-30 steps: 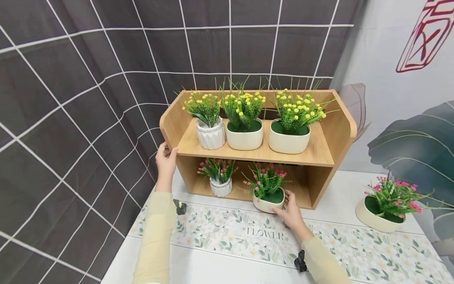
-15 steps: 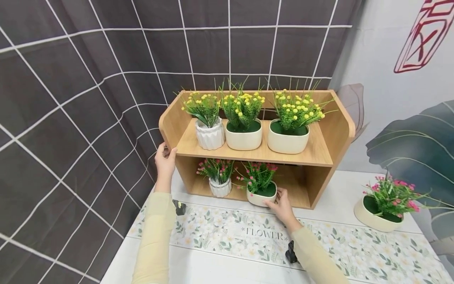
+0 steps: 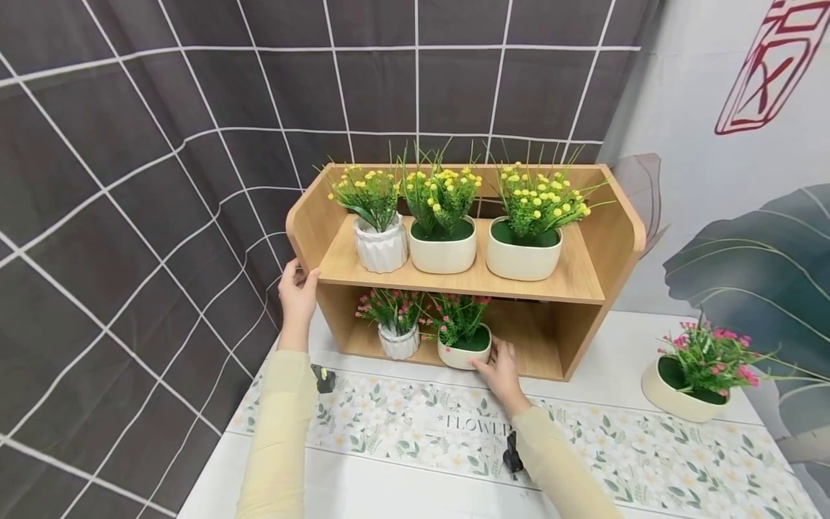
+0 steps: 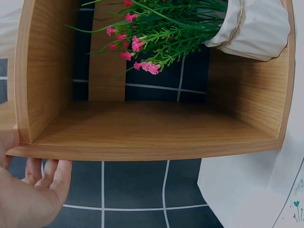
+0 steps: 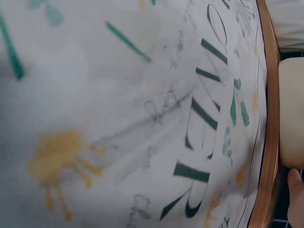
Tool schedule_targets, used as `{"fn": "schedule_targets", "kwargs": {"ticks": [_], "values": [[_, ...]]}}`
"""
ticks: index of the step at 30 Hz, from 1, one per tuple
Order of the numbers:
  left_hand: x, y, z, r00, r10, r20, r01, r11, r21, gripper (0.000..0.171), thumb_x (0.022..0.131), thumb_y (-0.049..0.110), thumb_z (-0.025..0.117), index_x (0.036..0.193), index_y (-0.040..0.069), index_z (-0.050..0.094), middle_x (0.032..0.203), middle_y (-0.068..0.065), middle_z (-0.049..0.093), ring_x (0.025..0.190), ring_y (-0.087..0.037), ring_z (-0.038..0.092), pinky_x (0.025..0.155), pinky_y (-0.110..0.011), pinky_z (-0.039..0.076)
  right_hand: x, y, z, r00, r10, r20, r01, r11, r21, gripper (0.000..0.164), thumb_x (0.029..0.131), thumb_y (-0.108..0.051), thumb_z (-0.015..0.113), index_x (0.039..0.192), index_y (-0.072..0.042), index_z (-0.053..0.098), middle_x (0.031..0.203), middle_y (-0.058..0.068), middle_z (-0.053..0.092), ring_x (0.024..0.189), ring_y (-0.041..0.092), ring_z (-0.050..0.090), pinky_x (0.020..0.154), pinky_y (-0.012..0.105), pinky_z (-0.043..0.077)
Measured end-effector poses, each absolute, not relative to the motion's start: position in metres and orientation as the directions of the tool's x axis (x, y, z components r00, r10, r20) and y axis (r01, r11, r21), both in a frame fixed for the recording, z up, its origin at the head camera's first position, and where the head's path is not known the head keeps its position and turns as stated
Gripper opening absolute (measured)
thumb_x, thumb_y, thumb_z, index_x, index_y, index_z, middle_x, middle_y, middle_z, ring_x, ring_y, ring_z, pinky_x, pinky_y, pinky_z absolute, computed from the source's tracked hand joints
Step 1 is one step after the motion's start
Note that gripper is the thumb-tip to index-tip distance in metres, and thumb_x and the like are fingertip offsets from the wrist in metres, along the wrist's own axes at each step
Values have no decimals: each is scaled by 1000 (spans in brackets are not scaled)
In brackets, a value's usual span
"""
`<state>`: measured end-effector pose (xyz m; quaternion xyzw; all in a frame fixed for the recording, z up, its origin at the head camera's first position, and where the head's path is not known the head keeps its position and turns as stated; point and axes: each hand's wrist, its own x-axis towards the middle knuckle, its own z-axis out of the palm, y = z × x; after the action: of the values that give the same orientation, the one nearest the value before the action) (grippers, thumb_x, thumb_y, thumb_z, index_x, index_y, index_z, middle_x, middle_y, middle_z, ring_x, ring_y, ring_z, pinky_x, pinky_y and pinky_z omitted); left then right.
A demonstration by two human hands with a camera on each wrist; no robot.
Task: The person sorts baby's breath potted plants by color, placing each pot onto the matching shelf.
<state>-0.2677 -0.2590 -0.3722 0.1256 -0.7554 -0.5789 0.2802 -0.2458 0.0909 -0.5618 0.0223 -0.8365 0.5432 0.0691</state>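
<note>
My right hand holds the right end of an oval cream flowerpot with pink flowers, thumb at the front and fingers round the side. This pot is at the lower level of a wooden shelf, just right of a white ribbed flowerpot with pink flowers. In the right wrist view only the thumb shows, at the pot's edge. My left hand grips the shelf's left side panel. The left wrist view shows its fingers curled against the outside of that panel.
Along the upper level stand a white ribbed pot and two oval cream pots, all with yellow flowers. Another cream pot with pink flowers sits on the table at right. A floral runner lies before the shelf; a dark gridded curtain hangs behind.
My right hand has slid the oval pink-flowered flowerpot left and slightly back, up close to the white ribbed pot. The left hand stays on the shelf's side.
</note>
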Motion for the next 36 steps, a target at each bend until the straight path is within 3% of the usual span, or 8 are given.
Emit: {"fn": "schedule_targets", "kwargs": {"ticks": [13, 23, 36], "values": [[-269, -260, -374, -806, -523, 276, 131, 297, 946, 36, 90, 1, 59, 124, -4, 52, 115, -35, 58, 107, -42, 58, 98, -47, 46, -252, 76, -556, -994, 4, 110, -101, 363, -926, 74, 82, -9, 72, 139, 15, 31, 127, 34, 37, 120, 45, 48, 102, 44, 43], [-268, -260, -373, -805, -527, 274, 137, 283, 949, 35, 90, 0, 59, 124, -4, 52, 117, -35, 58, 108, -42, 58, 98, -47, 46, -254, 68, -555, -986, -2, 166, -153, 401, -903, 71, 81, -8, 73, 135, 16, 35, 122, 33, 42, 115, 46, 51, 98, 44, 46], [-269, -258, -372, -804, -534, 263, 130, 275, 953, 33, 90, 1, 58, 123, -4, 53, 117, -33, 58, 107, -40, 58, 97, -45, 46, -253, 63, -555, -994, -12, 107, -102, 427, -899, 73, 83, -15, 72, 139, 11, 32, 127, 31, 40, 120, 42, 49, 101, 43, 44]]}}
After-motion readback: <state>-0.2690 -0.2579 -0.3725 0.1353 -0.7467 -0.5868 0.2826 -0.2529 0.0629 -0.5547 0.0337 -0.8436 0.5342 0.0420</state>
